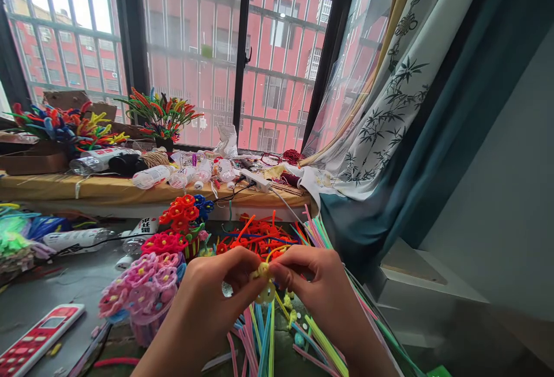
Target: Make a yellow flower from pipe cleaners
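Above the tabletop, a small pale yellow pipe-cleaner flower [265, 292] with looped petals hangs between my hands. My left hand [214, 290] pinches its left side, thumb and forefinger meeting at the flower's upper part. From the other side my right hand [312, 277] closes thumb and forefinger on it, near a thin orange-yellow strand [277, 252] that curves up behind. Part of the flower is covered by my fingertips. Below lie loose pipe cleaners [259, 336] in pink, blue and yellow. Small yellow pieces [293, 316] rest beside them.
Left of my hands stands a bunch of pink and purple pipe-cleaner flowers [145, 290], with red flowers [179, 215] behind. Red pipe cleaners [264, 230] are heaped farther back. A red-and-white phone handset [38, 336] lies at left. Plastic bottles [151, 176] line the windowsill.
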### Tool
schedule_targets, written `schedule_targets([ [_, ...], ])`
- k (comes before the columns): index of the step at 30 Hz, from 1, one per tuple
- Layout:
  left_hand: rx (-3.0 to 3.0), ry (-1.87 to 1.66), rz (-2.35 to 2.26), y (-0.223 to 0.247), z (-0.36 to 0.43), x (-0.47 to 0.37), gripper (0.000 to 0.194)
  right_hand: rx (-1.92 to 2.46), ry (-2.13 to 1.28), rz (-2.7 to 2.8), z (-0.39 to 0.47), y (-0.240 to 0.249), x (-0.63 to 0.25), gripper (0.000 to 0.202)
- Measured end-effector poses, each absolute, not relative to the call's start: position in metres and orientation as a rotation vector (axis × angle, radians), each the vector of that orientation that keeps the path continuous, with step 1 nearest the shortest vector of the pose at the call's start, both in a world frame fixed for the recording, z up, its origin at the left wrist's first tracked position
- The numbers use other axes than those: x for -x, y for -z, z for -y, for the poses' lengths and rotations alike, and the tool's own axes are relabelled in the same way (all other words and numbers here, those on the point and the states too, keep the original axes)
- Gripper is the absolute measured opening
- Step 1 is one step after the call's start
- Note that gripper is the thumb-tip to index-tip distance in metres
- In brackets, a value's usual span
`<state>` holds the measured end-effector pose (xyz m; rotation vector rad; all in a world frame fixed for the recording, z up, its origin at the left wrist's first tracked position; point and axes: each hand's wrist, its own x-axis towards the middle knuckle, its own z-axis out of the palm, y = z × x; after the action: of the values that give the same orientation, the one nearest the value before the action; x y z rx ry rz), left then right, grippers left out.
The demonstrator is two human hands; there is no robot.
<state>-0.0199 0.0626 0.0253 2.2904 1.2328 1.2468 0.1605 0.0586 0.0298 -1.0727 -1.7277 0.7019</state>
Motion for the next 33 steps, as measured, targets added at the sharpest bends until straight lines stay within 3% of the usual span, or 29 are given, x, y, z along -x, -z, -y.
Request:
schedule_targets([
  [23,-2.147,-1.171,-1.224,-0.023,-0.064,0.023,0.017,1.074,-0.763,1.735,-0.054,-0.038,-0.157,0.05],
  [29,-1.94,-1.251,-1.179,-0.027,-0.061,0.017,0.016,1.0,-0.934,1.711,-0.06,-0.03,-0.167,0.055],
  [33,-1.601,-1.289,-1.113,-0.033,-0.059,0.014,0.021,0.947,-1.088,1.594,-0.061,-0.029,-0.175,0.045],
])
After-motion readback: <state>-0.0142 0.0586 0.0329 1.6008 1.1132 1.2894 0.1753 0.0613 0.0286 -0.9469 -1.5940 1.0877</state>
